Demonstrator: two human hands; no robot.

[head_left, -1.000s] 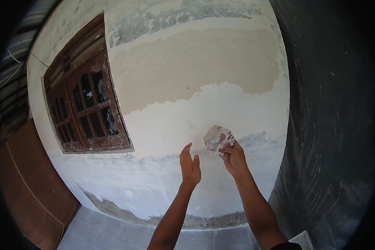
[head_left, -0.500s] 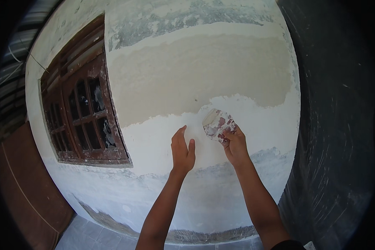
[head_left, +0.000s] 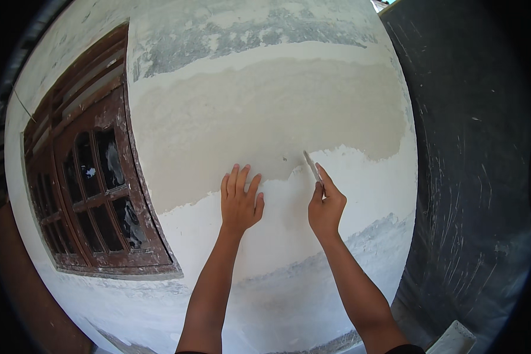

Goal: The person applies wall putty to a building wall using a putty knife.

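Pinched between thumb and fingers of my right hand (head_left: 327,211) is a flat, putty-smeared spreader (head_left: 310,164), seen almost edge-on with its tip up at the wall. My left hand (head_left: 239,205) is open, fingers pointing up and a little apart, in front of the wall; whether it touches cannot be made out. Behind both hands, a wide beige-grey putty patch (head_left: 271,106) meets a whiter band (head_left: 371,183) along a ragged edge. A small dark spot (head_left: 284,159) marks the patch just left of the spreader's tip.
A worn brown wooden window (head_left: 106,194) with dark panes is set in the wall at left. On the right hangs a dark, scratched sheet or panel (head_left: 472,153). A pale, long object (head_left: 454,339) pokes in at the lower right.
The spreader has turned from showing its broad face to nearly edge-on, closer to the patch's lower edge. My left hand has shifted left and spread its fingers. The view has moved too.
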